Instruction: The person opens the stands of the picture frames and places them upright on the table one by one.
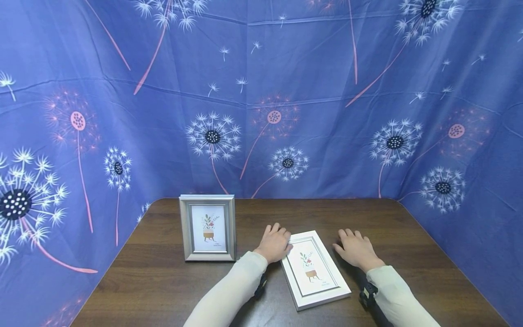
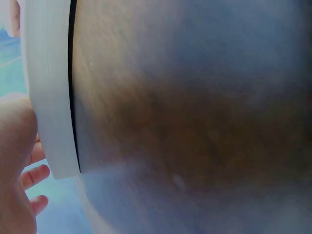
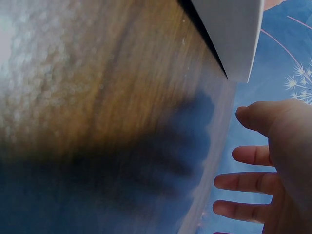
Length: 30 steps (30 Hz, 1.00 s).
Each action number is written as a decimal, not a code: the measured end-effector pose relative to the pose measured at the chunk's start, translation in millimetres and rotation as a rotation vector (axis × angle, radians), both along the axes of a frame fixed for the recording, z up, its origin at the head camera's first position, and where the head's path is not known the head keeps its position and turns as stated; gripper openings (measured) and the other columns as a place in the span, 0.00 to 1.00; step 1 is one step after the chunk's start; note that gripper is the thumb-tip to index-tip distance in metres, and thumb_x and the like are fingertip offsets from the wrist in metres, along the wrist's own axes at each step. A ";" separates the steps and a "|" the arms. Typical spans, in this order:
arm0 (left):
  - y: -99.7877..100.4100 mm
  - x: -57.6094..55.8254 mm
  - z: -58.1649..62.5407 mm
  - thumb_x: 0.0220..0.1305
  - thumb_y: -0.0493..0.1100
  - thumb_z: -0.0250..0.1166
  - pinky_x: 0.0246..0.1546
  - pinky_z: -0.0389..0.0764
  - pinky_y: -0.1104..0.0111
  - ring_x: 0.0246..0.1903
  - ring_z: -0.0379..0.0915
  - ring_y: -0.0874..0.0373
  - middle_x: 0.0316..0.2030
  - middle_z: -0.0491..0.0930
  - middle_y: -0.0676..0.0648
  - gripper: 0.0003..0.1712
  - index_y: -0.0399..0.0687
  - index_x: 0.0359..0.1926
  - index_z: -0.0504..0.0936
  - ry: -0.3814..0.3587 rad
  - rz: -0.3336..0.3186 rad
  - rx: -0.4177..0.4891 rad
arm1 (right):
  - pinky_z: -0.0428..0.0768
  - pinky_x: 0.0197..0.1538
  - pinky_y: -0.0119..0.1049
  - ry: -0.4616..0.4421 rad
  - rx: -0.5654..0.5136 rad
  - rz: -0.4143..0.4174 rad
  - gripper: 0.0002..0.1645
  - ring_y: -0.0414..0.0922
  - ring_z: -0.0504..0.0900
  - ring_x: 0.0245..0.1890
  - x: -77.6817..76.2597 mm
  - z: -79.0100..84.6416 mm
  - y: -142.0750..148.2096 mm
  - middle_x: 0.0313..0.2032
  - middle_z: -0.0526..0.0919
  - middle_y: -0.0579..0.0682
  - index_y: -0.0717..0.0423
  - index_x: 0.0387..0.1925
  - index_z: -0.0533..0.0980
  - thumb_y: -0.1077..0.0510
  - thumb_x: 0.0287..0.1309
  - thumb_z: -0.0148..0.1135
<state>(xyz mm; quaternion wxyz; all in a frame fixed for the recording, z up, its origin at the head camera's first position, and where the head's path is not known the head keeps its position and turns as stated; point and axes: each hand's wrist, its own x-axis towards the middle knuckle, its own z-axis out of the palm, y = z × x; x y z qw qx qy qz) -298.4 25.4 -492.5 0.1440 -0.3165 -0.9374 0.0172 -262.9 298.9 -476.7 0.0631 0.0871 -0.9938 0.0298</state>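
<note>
A white picture frame (image 1: 315, 271) lies face up and turned at an angle on the wooden table. Its picture shows a plant in a brown pot. My left hand (image 1: 273, 244) rests at the frame's upper left corner, thumb against the edge, other fingers loosely extended beyond it. Part of that contact is hidden behind the frame's side (image 2: 51, 87) in the left wrist view. Just right of the frame, my right hand (image 1: 358, 250) hovers or rests with spread fingers (image 3: 246, 181), apart from it and holding nothing.
A silver-grey picture frame (image 1: 208, 256) with a similar plant picture stands upright to the left of my left hand. Beneath everything is a dark brown wooden table (image 1: 143, 281). Blue cloth (image 1: 327, 131) with dandelion prints hangs behind it and along both sides.
</note>
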 end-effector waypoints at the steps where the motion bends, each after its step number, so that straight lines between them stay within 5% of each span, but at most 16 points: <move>1: 0.0 -0.3 -0.6 0.69 0.59 0.59 0.45 0.63 0.63 0.46 0.65 0.58 0.45 0.81 0.55 0.18 0.54 0.48 0.82 0.006 0.000 -0.003 | 0.72 0.47 0.65 0.002 0.000 0.002 0.25 0.66 0.76 0.48 0.2 -0.1 0.0 0.49 0.78 0.66 0.66 0.51 0.73 0.50 0.63 0.62; 30: 6.0 2.3 0.8 0.70 0.54 0.60 0.45 0.62 0.63 0.44 0.65 0.58 0.39 0.81 0.55 0.13 0.53 0.44 0.83 0.107 0.041 -0.098 | 0.72 0.48 0.65 -0.020 -0.016 -0.006 0.29 0.68 0.75 0.51 6.0 -0.5 -3.4 0.51 0.77 0.69 0.69 0.55 0.72 0.49 0.63 0.61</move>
